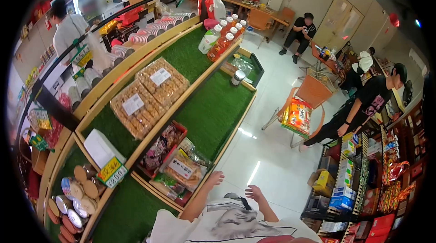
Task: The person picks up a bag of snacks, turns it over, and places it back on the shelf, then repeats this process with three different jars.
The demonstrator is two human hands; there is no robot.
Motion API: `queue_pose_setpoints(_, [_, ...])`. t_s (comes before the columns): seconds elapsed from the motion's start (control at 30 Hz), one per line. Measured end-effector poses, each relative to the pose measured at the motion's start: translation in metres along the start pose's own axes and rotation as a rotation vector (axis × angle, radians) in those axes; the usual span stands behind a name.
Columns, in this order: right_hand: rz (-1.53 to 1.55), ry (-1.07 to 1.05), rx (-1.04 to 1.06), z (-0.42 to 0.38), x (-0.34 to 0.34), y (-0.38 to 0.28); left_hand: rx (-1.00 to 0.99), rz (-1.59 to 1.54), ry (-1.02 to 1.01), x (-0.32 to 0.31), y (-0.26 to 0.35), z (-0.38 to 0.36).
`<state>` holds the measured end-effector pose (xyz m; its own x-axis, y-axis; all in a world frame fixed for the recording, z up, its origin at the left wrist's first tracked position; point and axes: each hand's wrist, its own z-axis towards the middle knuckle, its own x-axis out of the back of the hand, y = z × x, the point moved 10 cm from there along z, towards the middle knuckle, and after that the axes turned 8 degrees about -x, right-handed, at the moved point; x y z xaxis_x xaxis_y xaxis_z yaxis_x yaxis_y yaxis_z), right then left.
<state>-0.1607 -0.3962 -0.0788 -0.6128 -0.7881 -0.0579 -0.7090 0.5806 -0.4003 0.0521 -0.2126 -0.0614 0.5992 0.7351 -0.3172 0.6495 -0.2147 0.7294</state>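
Note:
Near the lower middle, my left hand [215, 179] is beside the wooden edge of the shelf, its fingers apart and nothing in them. My right hand [254, 193] hangs over the floor to the right, also empty with its fingers spread. The nearest goods to my left hand are a clear package with a white label [181, 168] and other packets in a red box [161, 148]. Above them on green turf lie two large clear packs of brown snacks [138, 109] [162, 81]. A white box [103, 147] stands behind a price sign [112, 172].
Bottles [221, 46] and a dark jar [237, 77] stand at the shelf's far end. Round containers [75, 202] fill the lower left. An orange chair [313, 89] holds packets. A person in black [365, 100] stands at right beside shelves of boxes [343, 197]. Other people sit farther back.

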Motion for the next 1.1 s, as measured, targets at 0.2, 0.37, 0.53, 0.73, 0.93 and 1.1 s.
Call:
queue_pose_setpoints(0.2, [0.11,-0.142,-0.062,0.05,-0.034,-0.118,-0.012,-0.097,0.072,0.008,0.06,0.051])
queue_pose_setpoints(0.37, [-0.016,-0.133,0.053,0.138,-0.032,-0.288,-0.087,-0.075,0.147,0.016,0.126,0.13])
queue_pose_setpoints(0.53, [-0.116,0.006,0.301,0.218,-0.058,-0.529,-0.086,-0.044,0.309,0.02,0.22,0.239])
queue_pose_setpoints(0.73, [-0.422,0.373,0.92,0.277,-0.098,-0.804,-0.262,0.013,0.374,0.012,0.366,0.411])
queue_pose_setpoints(0.93, [-0.326,-0.156,0.852,0.345,-0.153,-0.857,-0.326,-0.193,0.476,0.004,0.488,0.531])
queue_pose_setpoints(1.1, [-0.472,0.052,0.959,0.317,-0.142,-0.823,-0.288,-0.388,0.576,0.003,0.49,0.565])
